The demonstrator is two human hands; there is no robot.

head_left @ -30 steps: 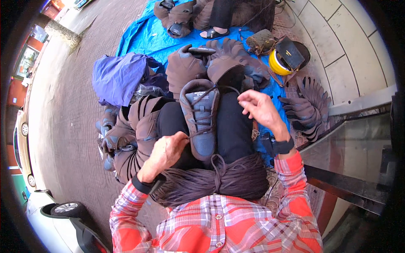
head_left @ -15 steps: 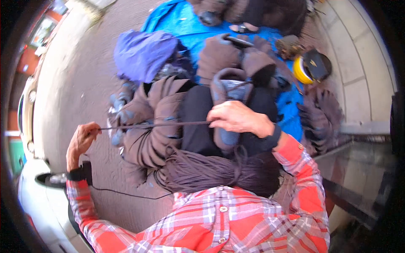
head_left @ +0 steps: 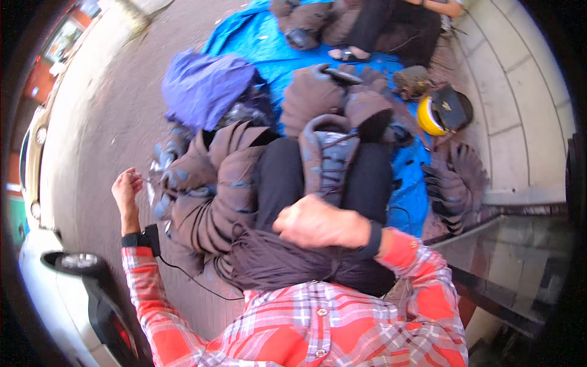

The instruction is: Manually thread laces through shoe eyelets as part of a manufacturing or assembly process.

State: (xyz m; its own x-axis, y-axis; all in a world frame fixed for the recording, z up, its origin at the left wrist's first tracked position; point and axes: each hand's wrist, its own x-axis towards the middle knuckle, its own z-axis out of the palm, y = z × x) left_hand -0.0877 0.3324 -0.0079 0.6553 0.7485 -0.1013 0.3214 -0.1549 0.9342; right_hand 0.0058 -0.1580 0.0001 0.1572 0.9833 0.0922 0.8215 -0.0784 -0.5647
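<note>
Out to the left, my left hand (head_left: 127, 186) is closed in a pinch on a thin dark shoelace, of which only a short stretch shows by the fingertips. My right hand (head_left: 318, 223) hovers over my lap, fingers curled and blurred; what they hold, if anything, is hidden. Just beyond it, a brown and blue-grey shoe upper (head_left: 313, 160) lies between my black-trousered thighs, toe end partly behind my right hand. Lacing crosses its front. Against my waist rests a thick bundle of dark shoelaces (head_left: 269, 260).
Stacked brown shoe uppers (head_left: 202, 214) lie beside my left leg; more stacks (head_left: 312, 92) stand ahead on a blue tarp (head_left: 244, 46). A purple cloth (head_left: 208, 85) sits far left, a yellow tub (head_left: 431, 116) far right. Another person's foot (head_left: 351, 54) shows at the top.
My right hand has moved down and toward me, off the shoe upper. My left hand has risen slightly. The shoelace stretched taut between both hands is no longer seen there.
</note>
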